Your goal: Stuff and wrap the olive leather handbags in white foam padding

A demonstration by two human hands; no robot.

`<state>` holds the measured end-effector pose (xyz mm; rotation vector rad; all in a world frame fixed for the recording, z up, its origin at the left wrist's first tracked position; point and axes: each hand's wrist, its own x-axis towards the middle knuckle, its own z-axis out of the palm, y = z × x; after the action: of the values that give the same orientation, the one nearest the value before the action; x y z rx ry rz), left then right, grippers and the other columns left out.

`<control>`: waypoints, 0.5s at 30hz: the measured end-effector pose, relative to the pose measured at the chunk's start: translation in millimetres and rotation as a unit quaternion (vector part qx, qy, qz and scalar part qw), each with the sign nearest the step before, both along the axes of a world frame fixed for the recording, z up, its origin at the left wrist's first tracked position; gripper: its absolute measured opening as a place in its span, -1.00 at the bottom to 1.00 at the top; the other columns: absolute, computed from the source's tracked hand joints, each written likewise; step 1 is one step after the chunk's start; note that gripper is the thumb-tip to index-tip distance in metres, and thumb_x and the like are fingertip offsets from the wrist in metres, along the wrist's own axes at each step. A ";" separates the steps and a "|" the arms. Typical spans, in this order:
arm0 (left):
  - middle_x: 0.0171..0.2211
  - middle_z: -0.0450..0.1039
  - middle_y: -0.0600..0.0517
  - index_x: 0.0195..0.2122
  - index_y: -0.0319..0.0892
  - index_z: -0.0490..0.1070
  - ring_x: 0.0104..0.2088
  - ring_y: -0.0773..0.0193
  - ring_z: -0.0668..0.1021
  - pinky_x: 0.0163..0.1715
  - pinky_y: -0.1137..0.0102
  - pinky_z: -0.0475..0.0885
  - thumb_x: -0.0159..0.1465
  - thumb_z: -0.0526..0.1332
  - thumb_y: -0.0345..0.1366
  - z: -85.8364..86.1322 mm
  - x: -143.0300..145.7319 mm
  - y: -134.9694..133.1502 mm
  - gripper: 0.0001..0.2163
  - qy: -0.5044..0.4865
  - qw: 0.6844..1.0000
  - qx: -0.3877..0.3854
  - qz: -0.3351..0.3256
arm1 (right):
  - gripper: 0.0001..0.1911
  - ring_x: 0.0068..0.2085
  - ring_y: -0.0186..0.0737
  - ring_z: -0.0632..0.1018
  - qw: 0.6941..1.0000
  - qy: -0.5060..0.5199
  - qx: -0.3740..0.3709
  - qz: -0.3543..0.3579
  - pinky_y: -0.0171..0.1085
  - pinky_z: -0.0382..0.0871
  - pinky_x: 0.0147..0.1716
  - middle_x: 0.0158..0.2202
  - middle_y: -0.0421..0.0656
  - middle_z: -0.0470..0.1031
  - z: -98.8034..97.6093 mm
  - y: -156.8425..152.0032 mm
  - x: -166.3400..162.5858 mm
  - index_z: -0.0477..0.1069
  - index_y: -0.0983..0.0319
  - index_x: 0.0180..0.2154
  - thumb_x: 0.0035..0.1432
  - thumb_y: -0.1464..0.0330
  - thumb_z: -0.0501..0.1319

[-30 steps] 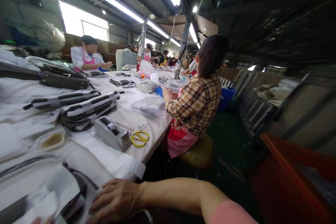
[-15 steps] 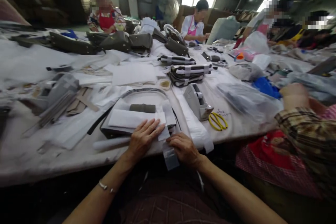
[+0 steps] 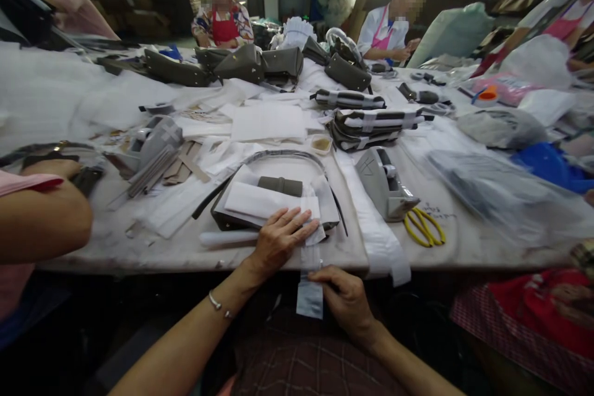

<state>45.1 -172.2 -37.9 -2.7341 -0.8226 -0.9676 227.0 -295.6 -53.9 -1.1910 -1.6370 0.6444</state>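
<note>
My left hand (image 3: 281, 238) lies flat, fingers spread, on white wrapping paper (image 3: 264, 201) that covers a dark grey handbag (image 3: 278, 189) at the table's near edge. My right hand (image 3: 341, 294) is below the table edge, fingers closed in a pinch on a strip of clear tape (image 3: 309, 288) that hangs down from the paper. The bag's curved handle (image 3: 288, 156) arcs over the top of the bag.
A grey tape dispenser (image 3: 383, 182) and yellow scissors (image 3: 424, 226) lie to the right. Wrapped bags (image 3: 371, 124) and grey bags (image 3: 250, 65) fill the table's middle and back. A co-worker's arm (image 3: 41, 213) is at left; other people sit across the table.
The view swung from the right-hand neighbour down to the bag. Since half a second ago, my right hand has drawn back below the table edge with the tape strip; my left hand stays on the paper.
</note>
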 end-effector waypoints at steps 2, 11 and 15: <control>0.13 0.47 0.04 0.16 0.01 0.41 0.14 0.20 0.49 0.21 0.19 0.32 0.43 0.00 -0.43 -0.8 0.7 0.8 -0.63 -0.014 1.000 -0.010 -0.002 | -0.77 -0.34 -0.19 0.65 0.999 0.021 -0.017 -0.017 -0.29 0.56 -0.34 -0.35 -0.18 0.64 -2.4 -3.9 -3.7 0.56 0.13 -0.25 0.17 0.51 0.18; 0.08 0.52 0.05 0.00 -0.07 0.49 0.16 0.21 0.48 0.24 0.16 0.29 0.41 0.04 -0.45 -1.6 0.4 1.6 -0.71 -0.071 0.996 -0.049 -0.023 | -0.70 -0.27 -0.18 0.61 0.992 -0.092 0.042 0.081 -0.21 0.53 -0.26 -0.28 -0.13 0.60 38.6 13.5 3.7 0.45 0.15 0.02 0.26 0.43 0.19; 0.08 0.52 0.03 -0.05 -0.09 0.49 0.16 0.22 0.48 0.24 0.17 0.28 0.40 0.05 -0.44 -0.5 0.4 0.6 -0.74 -0.073 0.995 -0.058 -0.022 | -0.61 -0.23 -0.15 0.61 0.966 -0.126 0.104 0.199 -0.15 0.52 -0.21 -0.23 -0.14 0.62 81.8 29.5 12.7 0.40 0.08 0.10 0.25 0.27 0.28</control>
<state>45.5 -171.5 -38.4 -2.8166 -0.8712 -1.1752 239.6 -266.0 27.9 -0.8206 -2.1324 0.5638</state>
